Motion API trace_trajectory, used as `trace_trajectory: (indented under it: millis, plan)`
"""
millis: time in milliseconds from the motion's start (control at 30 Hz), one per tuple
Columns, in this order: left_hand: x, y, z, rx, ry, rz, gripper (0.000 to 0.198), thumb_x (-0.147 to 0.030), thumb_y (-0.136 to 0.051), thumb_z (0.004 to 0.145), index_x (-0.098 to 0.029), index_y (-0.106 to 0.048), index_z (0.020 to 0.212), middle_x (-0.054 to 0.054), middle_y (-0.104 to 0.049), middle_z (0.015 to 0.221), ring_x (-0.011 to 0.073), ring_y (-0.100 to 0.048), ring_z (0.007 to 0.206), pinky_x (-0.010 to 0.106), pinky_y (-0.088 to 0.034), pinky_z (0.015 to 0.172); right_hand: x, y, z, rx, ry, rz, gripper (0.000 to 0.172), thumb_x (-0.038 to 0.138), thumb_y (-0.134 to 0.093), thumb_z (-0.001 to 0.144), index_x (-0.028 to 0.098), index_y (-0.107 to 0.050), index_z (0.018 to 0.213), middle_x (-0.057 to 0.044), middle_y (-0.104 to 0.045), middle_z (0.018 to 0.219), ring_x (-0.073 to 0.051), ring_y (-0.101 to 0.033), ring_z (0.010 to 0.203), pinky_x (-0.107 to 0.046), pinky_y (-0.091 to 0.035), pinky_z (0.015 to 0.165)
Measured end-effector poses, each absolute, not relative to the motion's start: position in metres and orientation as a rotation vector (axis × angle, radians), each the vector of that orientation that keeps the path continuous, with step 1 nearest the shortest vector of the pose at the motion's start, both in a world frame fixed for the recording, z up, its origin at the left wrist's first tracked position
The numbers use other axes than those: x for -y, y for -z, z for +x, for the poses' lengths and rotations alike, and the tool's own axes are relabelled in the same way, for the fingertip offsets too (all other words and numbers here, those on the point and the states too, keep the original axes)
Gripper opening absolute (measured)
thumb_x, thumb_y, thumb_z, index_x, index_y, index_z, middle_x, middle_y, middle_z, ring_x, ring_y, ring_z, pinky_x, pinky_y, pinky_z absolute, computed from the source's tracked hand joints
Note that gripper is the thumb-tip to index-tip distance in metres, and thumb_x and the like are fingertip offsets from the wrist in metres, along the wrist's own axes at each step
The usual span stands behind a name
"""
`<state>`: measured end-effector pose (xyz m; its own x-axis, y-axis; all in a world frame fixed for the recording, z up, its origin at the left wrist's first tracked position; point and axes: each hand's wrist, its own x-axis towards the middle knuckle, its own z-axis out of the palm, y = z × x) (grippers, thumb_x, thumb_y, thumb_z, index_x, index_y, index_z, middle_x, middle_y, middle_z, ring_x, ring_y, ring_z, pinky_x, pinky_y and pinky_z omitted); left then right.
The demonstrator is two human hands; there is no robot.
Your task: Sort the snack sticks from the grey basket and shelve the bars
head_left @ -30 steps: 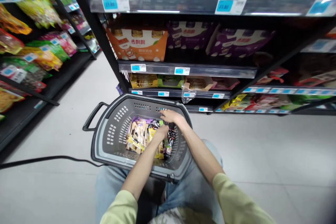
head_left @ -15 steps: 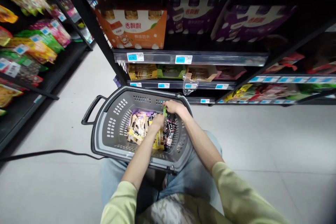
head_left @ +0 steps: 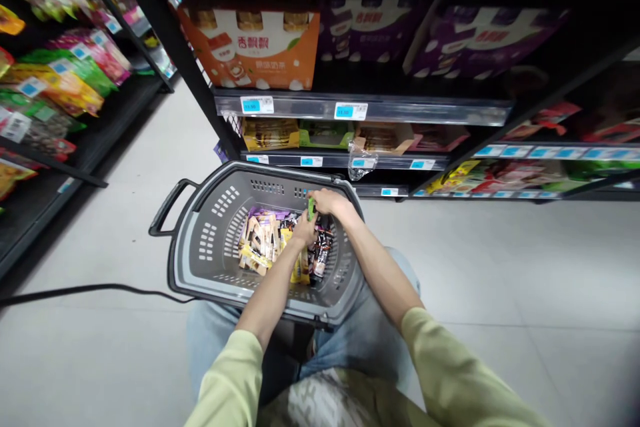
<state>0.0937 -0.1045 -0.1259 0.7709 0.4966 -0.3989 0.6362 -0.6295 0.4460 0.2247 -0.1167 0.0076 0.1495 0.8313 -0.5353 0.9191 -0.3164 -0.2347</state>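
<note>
We see a basket of smooth grey plastic with a low sheen, its handle a darker plastic. Inside the basket, the sachets look like glossy, crinkled film; over it, the green packet seems filmy too. Beyond the basket we find an orange carton of smooth printed card, a shiny plastic-faced shelf edge and a crumpled, transparent wrapper. Around it, the floor is smooth, faintly reflective. Nearer us than the basket are our matt cloth sleeves.
</note>
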Motion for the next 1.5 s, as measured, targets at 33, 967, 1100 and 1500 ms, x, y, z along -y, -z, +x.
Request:
trace_trajectory:
  millis: [33, 967, 1100, 1500]
  plan:
    - [0.103, 0.126, 0.093, -0.841, 0.289, 2.387, 0.081, -0.019, -0.064, 0.083, -0.018, -0.03, 0.156, 0.019, -0.023, 0.159, 0.0343, -0.03, 0.147, 0.042, -0.032, 0.119, 0.117, -0.009, 0.225, -1.727, 0.88, 2.272, 0.048, 0.015, -0.056, 0.09, 0.019, -0.056, 0.138, -0.02, -0.067, 0.127, -0.031, -0.068, 0.115, -0.033, -0.053, 0.088]
    - [0.072, 0.023, 0.099, -0.851, -1.161, 1.43, 0.038, -0.028, -0.067, 0.082, -0.022, -0.044, 0.111, 0.003, -0.063, 0.092, 0.0139, -0.067, 0.084, 0.027, -0.055, 0.081, 0.114, -0.016, 0.219, -2.195, 0.675, 2.599, 0.036, 0.02, -0.038, 0.099, 0.012, -0.053, 0.131, -0.017, -0.071, 0.117, -0.027, -0.068, 0.11, -0.03, -0.047, 0.092]
    - [0.064, 0.025, 0.097, -0.917, -1.054, 1.184, 0.034, -0.036, -0.072, 0.079, -0.019, -0.052, 0.102, 0.007, -0.066, 0.1, 0.0146, -0.068, 0.089, 0.028, -0.055, 0.082, 0.109, -0.015, 0.216, -2.35, 0.881, 2.856, 0.042, 0.037, -0.033, 0.104, 0.014, -0.062, 0.124, -0.013, -0.073, 0.111, -0.023, -0.069, 0.107, -0.03, -0.048, 0.095]
    - [0.079, 0.018, 0.094, -0.742, -0.696, 1.231, 0.04, -0.035, -0.084, 0.065, -0.014, -0.069, 0.096, 0.004, -0.073, 0.081, 0.0143, -0.067, 0.074, 0.028, -0.053, 0.075, 0.1, -0.024, 0.224, -1.897, 1.834, 3.862, 0.065, 0.071, -0.043, 0.091, 0.015, -0.065, 0.113, -0.013, -0.075, 0.109, -0.017, -0.072, 0.082, -0.025, -0.057, 0.07]
